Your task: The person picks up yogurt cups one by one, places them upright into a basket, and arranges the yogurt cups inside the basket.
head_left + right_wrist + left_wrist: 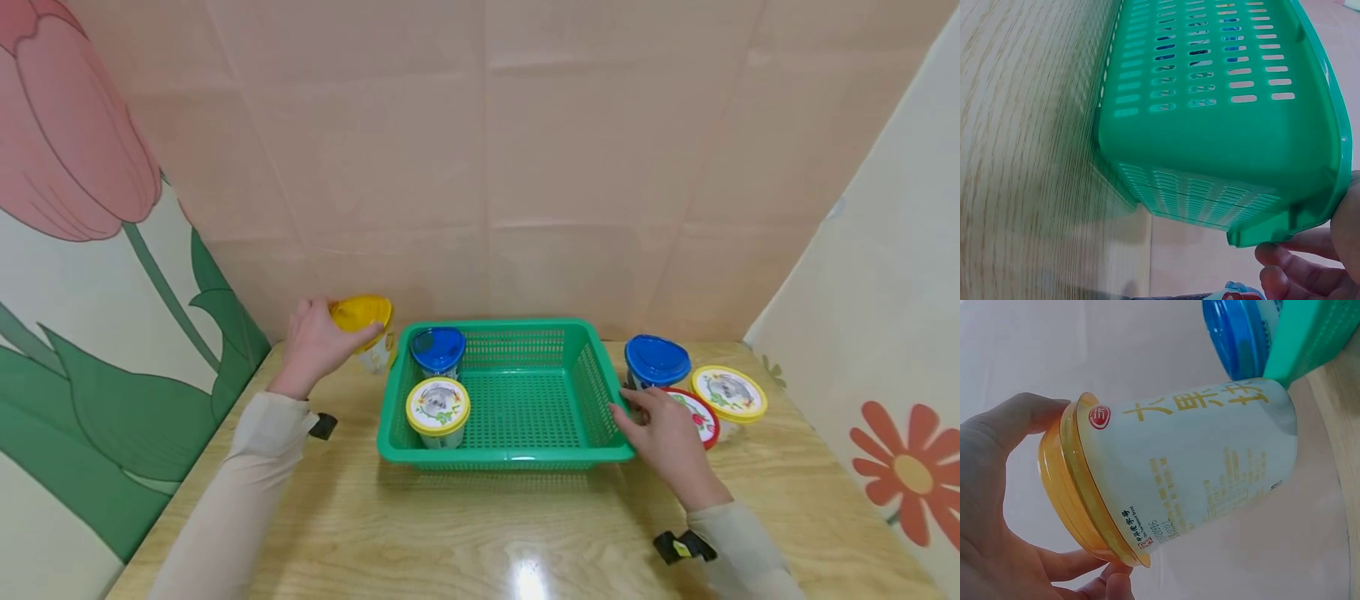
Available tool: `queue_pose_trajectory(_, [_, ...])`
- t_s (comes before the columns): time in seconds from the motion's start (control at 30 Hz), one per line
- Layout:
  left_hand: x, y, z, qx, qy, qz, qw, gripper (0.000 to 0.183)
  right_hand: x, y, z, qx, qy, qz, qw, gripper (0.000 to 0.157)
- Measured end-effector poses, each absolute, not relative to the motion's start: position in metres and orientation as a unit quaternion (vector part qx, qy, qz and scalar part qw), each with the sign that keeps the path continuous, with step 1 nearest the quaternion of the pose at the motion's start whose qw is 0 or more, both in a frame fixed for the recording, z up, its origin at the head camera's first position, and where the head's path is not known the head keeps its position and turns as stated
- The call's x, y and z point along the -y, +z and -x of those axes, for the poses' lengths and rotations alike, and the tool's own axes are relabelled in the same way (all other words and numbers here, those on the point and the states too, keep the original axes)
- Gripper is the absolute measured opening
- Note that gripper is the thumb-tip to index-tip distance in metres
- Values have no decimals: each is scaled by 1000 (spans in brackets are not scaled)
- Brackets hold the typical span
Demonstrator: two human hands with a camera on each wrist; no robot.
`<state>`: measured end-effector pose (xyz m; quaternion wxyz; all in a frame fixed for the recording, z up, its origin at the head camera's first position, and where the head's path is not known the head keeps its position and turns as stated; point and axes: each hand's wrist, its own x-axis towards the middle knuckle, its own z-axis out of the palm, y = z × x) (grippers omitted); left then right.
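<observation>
We are holding a tilted, yellow-lidded cup just left of the green plastic basket, our left hand clasping its fingers around the lid, while our right hand is pinching the basket's right rim. Inside its left end, a blue-lidded cup and a yellow-rimmed cup are standing, three more lidded cups sitting on the bench at right.

1 green basket holds 2 tubs, with 1 tub and 1 left hand left of it, 3 tubs and 1 right hand at its right.
</observation>
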<state>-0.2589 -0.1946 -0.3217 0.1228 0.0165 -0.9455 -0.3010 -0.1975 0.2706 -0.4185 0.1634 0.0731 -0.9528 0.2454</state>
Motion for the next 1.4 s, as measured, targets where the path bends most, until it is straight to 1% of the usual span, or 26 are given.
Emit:
queue_pose_trajectory(0.37, [188, -314, 260, 940, -314, -2, 132, 95, -269, -415, 197, 956, 246, -66, 145, 41])
queue_pose_trajectory(0.57, [182, -308, 262, 935, -329, 3, 132, 96, -268, -411, 198, 954, 244, -72, 157, 41])
queue_pose_trajectory(0.97, [171, -307, 261, 933, -343, 4, 114, 99, -267, -413, 195, 955, 241, -75, 155, 40])
queue_pose_trajectory(1.2, [160, -305, 262, 931, -344, 10, 123, 95, -268, -414, 196, 953, 243, -77, 165, 40])
queue_pose_trajectory(1.4, [150, -306, 263, 934, -334, 15, 126, 95, -269, -415, 197, 953, 246, -76, 159, 39])
